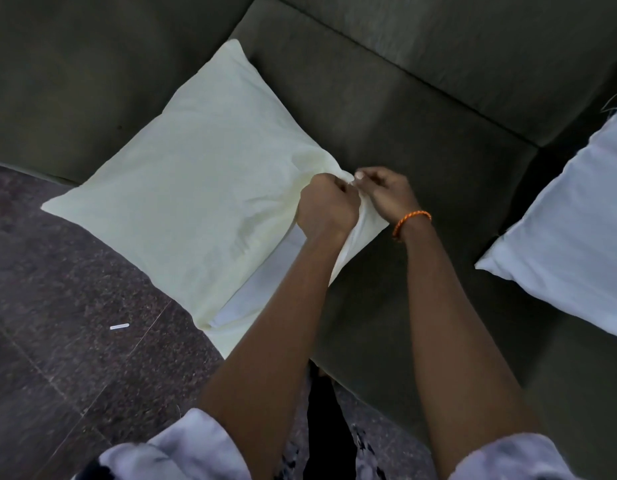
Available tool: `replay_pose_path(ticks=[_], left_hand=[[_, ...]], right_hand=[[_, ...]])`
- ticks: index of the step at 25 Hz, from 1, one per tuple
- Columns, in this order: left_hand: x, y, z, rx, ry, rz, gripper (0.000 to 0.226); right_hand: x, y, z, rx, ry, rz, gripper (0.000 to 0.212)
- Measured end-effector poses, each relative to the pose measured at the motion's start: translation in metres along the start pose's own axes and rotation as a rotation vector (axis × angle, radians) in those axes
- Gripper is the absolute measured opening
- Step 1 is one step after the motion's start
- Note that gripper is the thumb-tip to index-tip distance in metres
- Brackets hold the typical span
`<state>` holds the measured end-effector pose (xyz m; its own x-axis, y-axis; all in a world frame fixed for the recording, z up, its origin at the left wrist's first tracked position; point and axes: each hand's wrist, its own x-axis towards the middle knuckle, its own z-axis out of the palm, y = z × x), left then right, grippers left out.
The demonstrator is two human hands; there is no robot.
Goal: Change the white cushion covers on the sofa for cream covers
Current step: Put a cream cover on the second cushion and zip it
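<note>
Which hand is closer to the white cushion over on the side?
The right hand. It pinches the corner of the cream cushion cover, on the side facing the white cushion. The left hand grips the same corner, one hand farther away.

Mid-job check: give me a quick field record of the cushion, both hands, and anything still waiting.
cream cover: on the cushion, lying on the sofa seat edge
opening: near edge unclosed, white inner cushion showing
left hand: grips the cover's corner
right hand: pinches the same corner
white cushion: on the seat to the right, untouched
floor: small white strip lying there
</note>
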<state>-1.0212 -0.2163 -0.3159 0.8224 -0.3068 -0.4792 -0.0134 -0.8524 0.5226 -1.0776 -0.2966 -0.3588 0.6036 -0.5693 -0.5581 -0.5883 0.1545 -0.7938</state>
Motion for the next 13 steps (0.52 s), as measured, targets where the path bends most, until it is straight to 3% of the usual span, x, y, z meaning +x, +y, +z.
replay_pose_path(ticks=[2, 6, 9, 13], left_hand=[[-0.004, -0.004, 0.001, 0.021, 0.019, 0.041, 0.026], [-0.005, -0.005, -0.003, -0.015, 0.045, 0.011, 0.023], [-0.015, -0.002, -0.014, -0.026, 0.079, -0.054, 0.023], [-0.052, -0.025, -0.04, 0.031, 0.082, -0.123, 0.018]], right_hand=[[0.006, -0.001, 0.006, -0.03, -0.028, 0.016, 0.024], [0.014, 0.001, 0.019, -0.005, 0.16, 0.014, 0.009], [0.02, -0.003, 0.025, -0.058, 0.247, 0.035, 0.02], [0.024, -0.004, 0.029, -0.11, 0.333, 0.104, 0.011]])
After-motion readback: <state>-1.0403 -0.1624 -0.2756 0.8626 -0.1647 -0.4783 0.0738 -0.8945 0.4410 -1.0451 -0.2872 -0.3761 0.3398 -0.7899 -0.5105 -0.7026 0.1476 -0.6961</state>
